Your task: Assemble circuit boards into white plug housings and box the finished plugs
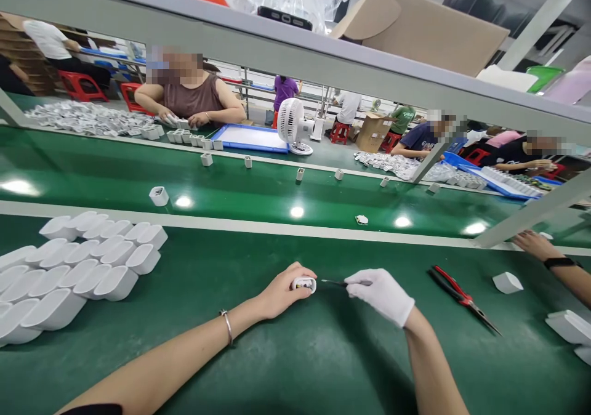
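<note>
1. Left hand (282, 292): bare, fingers and thumb closed around a small white casing (296, 284), its open end facing the camera. Contents show inside, too small to identify.
2. Right hand (382, 295): gloved, fingers pinched closed on a thin tool (337, 282). The pale tip points at the casing, just beside it on the right; no contact seen.
3. Casing position: front middle of the green tabletop (277, 372), between the two hands. Cannot tell whether it rests on the surface or is lifted slightly.
4. Nearby: red-and-black pliers (463, 299) lie right of the glove, untouched. Rows of white casings (107, 282) stand at left, well apart from the hands.
5. Step in hand (judged): tool work at the casing's open end, tip not yet inside.
6. Next move calls for (judged): casing held steady, thumb clear of the opening, tip lined up with the mouth and little force near the small contents.
</note>
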Demonstrator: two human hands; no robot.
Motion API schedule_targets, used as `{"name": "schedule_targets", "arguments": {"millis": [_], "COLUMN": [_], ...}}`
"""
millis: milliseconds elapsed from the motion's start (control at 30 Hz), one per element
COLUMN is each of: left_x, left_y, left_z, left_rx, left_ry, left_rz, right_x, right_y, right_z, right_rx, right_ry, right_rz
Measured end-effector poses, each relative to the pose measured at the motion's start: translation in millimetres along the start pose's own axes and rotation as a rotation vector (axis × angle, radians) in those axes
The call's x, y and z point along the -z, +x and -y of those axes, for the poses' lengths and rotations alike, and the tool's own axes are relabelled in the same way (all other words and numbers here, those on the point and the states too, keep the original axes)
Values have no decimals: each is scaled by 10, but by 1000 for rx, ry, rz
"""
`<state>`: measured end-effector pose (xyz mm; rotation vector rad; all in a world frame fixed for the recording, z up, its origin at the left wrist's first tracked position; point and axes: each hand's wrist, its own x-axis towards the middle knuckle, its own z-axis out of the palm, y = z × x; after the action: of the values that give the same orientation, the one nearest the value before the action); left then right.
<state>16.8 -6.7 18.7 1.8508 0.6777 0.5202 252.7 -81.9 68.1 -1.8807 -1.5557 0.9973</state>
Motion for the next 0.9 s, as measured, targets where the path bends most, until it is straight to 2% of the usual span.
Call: {"name": "schedule_targets", "arguments": {"millis": [100,167,267,333,367,433,500,533,567,633,767,833,900], "left_x": [37,57,62,53,48,39,34,33,33,34,26,13,-3], "left_y": [26,32,31,31,32,31,24,18,12,3,14,27,39], "left_z": [55,82,111,126,132,142,148,150,151,149,144,155,182], "left_rx": [10,29,55,69,66,30,-16,-25,-21,2,13,7,9], "left_ry": [-151,-229,-289,-291,-288,-276,-263,-258,-248,-212,-128,-92,-47], "left_rz": [-5,0,1,6,19,68,83,75,57,9,-3,9,6], "right_x": [125,71,-173,-391,-504,-710,-843,-862,-842,-675,-3,297,470], "right_y": [47,93,138,133,120,85,80,106,160,352,917,1158,1320], "right_z": [-114,-136,-70,13,60,154,235,264,280,264,55,-93,-235], "right_rx": [23,82,204,314,379,492,528,510,478,383,160,62,-13], "right_ry": [-78,-199,-333,-243,-166,-41,34,66,95,131,72,22,-31], "right_rz": [-18,-6,-126,-211,-217,-146,-89,-108,-152,-311,-642,-727,-763]}}
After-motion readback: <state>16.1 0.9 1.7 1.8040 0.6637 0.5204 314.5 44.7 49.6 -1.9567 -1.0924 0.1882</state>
